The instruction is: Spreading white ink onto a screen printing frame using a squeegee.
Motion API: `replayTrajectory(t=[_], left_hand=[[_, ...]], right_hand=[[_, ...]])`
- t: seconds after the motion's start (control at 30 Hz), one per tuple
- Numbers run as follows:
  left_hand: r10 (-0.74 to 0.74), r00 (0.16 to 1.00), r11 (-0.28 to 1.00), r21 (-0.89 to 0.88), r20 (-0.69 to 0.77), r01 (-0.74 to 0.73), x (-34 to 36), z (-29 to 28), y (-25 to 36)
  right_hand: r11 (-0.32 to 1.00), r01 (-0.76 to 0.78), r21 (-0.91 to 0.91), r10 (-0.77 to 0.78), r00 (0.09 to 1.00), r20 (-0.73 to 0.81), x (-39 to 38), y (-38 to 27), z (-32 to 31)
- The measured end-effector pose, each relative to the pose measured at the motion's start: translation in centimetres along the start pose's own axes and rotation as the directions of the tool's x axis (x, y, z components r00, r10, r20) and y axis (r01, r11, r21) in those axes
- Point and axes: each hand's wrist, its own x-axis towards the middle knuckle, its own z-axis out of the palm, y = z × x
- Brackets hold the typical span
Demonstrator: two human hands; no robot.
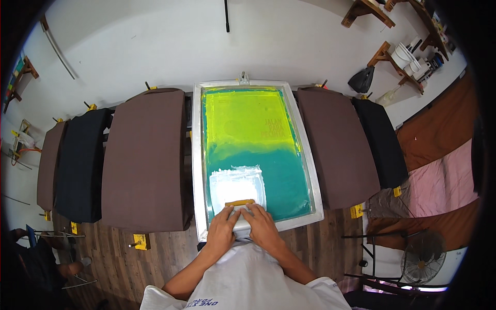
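Observation:
A screen-printing frame [313, 175] with a silver metal rim lies lengthwise in front of me. Its mesh is teal, with a yellow-green area [243, 116] over the far half. White ink [232, 183] covers a rectangular patch at the near left. At the near edge of that patch, a squeegee [240, 203] with a yellowish strip rests on the mesh. My left hand [223, 227] and my right hand [260, 223] grip it side by side, fingers bent over its top. My palms hide most of its handle.
Brown boards [147, 160] and black cloth-covered boards [82, 165] flank the frame on both sides, with yellow clamps [140, 242] at their ends. A fan [423, 257] stands at the lower right. Wall shelves [398, 64] hold containers. Another person's leg [72, 268] shows at lower left.

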Motion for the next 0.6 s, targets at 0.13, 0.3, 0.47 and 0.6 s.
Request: replayTrajectory(t=[0.13, 0.3, 0.47, 0.6], left_hand=[[-0.024, 1.000, 0.999, -0.027, -0.009, 0.024, -0.1, 0.7, -0.6], [-0.017, 1.000, 1.000, -0.023, -0.008, 0.017, -0.5, -0.3, 0.5], [-0.025, 1.000, 0.998, -0.054, -0.002, 0.025, -1.3, 0.9, 0.0], [-0.020, 1.000, 0.997, -0.075, -0.004, 0.020, -1.5, 0.0, 1.1]], right_hand=[[1.000, -0.007, -0.007, 0.007, 0.999, -0.038, -0.2, 0.0, 1.0], [0.999, 0.021, -0.039, -0.022, 0.999, -0.027, -0.4, -0.4, -0.1], [1.000, 0.008, 0.005, -0.008, 0.999, -0.049, -1.4, 0.3, 1.6], [0.999, 0.019, -0.041, -0.020, 0.999, -0.029, -2.1, -0.2, 1.2]])
